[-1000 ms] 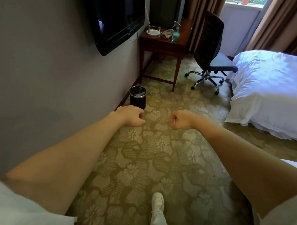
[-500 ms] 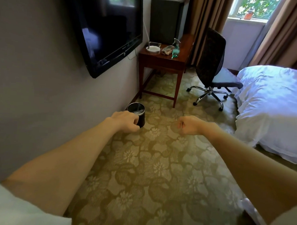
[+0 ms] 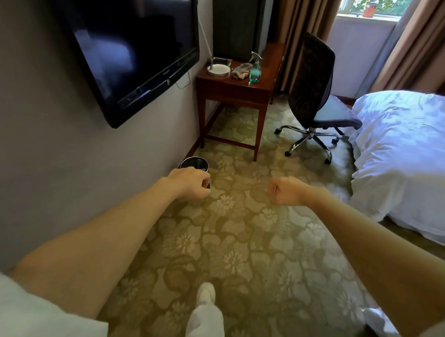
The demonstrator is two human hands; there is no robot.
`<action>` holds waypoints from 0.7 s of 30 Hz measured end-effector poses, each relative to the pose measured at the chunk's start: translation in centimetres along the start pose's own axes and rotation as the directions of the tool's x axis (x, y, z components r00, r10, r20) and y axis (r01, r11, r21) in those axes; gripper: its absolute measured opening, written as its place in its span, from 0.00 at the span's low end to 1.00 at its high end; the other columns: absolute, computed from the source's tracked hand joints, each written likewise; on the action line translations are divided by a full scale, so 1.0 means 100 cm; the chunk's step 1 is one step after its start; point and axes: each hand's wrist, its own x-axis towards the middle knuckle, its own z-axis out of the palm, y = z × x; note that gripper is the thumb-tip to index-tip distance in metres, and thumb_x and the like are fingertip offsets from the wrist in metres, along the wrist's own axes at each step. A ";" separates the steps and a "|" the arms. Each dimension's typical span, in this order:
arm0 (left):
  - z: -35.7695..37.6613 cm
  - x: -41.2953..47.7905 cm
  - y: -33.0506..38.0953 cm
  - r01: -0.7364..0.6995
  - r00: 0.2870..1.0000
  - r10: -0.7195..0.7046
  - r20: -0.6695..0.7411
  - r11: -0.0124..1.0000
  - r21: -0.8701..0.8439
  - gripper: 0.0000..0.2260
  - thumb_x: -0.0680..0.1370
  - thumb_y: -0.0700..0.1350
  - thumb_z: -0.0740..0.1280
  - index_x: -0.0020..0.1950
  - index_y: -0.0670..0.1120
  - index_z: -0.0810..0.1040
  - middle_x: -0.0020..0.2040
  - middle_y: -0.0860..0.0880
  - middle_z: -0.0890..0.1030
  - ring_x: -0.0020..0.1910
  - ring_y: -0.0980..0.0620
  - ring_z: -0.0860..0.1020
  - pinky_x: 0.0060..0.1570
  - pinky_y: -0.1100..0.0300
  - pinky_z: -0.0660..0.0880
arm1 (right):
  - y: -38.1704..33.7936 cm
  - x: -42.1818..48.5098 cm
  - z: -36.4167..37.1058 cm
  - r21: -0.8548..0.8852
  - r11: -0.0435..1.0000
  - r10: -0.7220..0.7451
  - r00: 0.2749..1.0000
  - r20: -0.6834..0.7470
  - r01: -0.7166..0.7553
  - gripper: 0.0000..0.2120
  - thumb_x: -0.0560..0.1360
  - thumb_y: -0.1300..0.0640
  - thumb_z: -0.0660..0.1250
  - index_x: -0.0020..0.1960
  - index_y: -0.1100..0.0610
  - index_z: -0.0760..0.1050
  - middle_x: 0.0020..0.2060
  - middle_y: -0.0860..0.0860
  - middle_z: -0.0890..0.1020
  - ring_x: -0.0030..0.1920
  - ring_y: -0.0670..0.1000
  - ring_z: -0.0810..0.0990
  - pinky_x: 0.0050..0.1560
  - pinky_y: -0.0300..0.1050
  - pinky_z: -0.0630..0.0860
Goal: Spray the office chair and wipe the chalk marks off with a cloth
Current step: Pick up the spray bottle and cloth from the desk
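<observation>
Fingers of left hand (image 3: 190, 183), right hand (image 3: 285, 191) are curling empty: bottle (image 3: 255, 73), cloth (image 3: 241, 71) are sitting unfetched on counter (image 3: 235, 91), twelve o'clock.

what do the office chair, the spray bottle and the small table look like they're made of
The office chair: back looks like dark mesh or woven fabric, from its speckled weave; seat a padded grey-blue fabric; base likely chromed metal, shiny and reflective. The spray bottle: see-through green-tinted plastic, pale trigger head. The table: reddish-brown wood, it seems, with a smooth semi-gloss finish.
</observation>
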 end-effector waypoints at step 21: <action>-0.080 0.264 -0.041 -0.144 0.985 0.144 0.099 0.990 -0.004 0.10 0.77 0.53 0.60 0.54 0.49 0.74 0.50 0.50 0.76 0.48 0.50 0.74 0.42 0.56 0.70 | 0.072 0.214 -0.111 0.071 0.991 0.117 0.993 -0.011 -0.116 0.14 0.73 0.59 0.66 0.59 0.54 0.74 0.49 0.51 0.77 0.50 0.52 0.76 0.50 0.46 0.77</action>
